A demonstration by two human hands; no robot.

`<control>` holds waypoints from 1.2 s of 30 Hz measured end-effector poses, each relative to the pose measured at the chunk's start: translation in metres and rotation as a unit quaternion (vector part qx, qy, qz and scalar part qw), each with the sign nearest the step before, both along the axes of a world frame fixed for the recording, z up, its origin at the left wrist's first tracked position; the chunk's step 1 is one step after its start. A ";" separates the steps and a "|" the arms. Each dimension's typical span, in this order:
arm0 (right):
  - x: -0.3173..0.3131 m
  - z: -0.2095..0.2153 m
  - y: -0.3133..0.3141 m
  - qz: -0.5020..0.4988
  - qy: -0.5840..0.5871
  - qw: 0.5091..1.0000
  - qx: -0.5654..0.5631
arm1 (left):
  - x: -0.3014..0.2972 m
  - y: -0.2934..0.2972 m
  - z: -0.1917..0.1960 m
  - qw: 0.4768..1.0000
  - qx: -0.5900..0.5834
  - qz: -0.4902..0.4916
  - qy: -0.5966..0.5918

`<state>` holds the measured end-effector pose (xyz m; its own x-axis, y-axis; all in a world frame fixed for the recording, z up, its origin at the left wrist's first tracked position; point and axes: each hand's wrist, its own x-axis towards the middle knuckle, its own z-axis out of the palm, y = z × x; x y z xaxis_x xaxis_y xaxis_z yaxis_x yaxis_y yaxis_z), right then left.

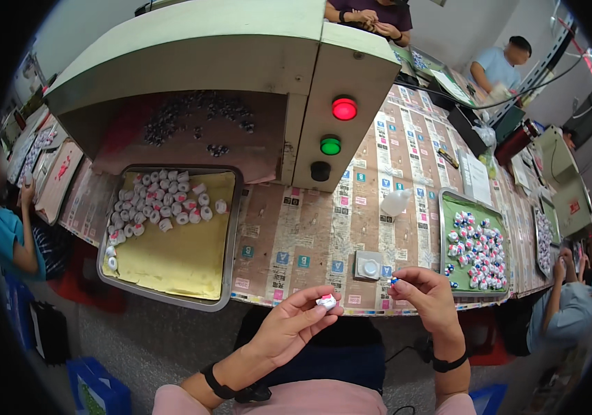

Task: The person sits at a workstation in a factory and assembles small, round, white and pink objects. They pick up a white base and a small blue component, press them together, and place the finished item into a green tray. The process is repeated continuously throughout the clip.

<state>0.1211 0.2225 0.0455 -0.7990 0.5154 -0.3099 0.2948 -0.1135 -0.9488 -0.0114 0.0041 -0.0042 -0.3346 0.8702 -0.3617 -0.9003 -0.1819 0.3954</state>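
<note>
Now a white-and-pink piece (327, 302) is pinched between thumb and fingers by the left hand (285, 328), right at the near edge of the table (309, 235). Over to the right, a tiny blue piece (393, 281) is clamped at the fingertips of the right hand (434, 299), and the two hands are held apart, with open air left between them. Just beyond that gap, a small square block (368, 265) topped by a round white cup is set close to the near edge.

Out left, white pieces (161, 199) are bunched in the far half of the yellow-lined tray (233, 238); its near left corner is pushed past the table's edge, its far rim placed at the mouth of the machine (309, 104). On the right, finished-looking clusters aside, coloured pieces (479, 252) are spread across the green-lined tray (442, 242). Between the trays, a broad lane of tabletop is left for movement, broken farther off by a white bottle (395, 202).
</note>
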 end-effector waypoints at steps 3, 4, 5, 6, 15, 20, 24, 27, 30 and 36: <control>-0.011 -0.001 -0.002 0.013 0.009 0.995 0.101 | 0.002 -0.001 -0.001 1.000 -0.006 -0.001 0.007; -0.013 -0.004 0.000 0.024 0.015 0.984 0.174 | 0.002 -0.001 -0.001 1.000 -0.007 -0.004 0.013; -0.016 -0.005 -0.001 0.035 0.020 0.968 0.246 | 0.001 -0.001 -0.002 1.000 -0.002 -0.007 0.013; -0.022 -0.002 -0.007 0.025 0.017 0.950 0.311 | 0.001 -0.003 -0.003 1.000 0.002 -0.008 0.012; -0.044 -0.021 -0.011 0.076 0.020 0.840 0.537 | 0.002 -0.005 -0.007 0.999 0.027 -0.009 -0.021; -0.045 -0.025 -0.009 0.072 0.007 0.836 0.545 | 0.001 -0.007 -0.005 1.000 0.020 -0.010 -0.014; -0.040 -0.024 -0.008 0.057 0.016 0.849 0.525 | 0.001 -0.006 -0.002 0.999 0.003 -0.038 0.000; -0.036 -0.018 -0.013 0.030 0.043 0.888 0.458 | 0.004 -0.002 -0.005 0.999 -0.002 -0.028 0.020; -0.029 -0.006 -0.027 0.021 0.041 0.928 0.370 | 0.007 0.004 -0.004 0.999 -0.007 -0.013 0.029; -0.008 -0.001 -0.051 0.033 0.090 0.984 0.152 | 0.011 0.013 -0.004 0.996 -0.023 -0.012 0.084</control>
<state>0.1126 0.1717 0.0441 -0.8615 0.5078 0.0003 0.1157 0.1967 -0.9736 -0.0005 0.0167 -0.0081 -0.3724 0.8629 -0.3416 -0.8252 -0.1394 0.5474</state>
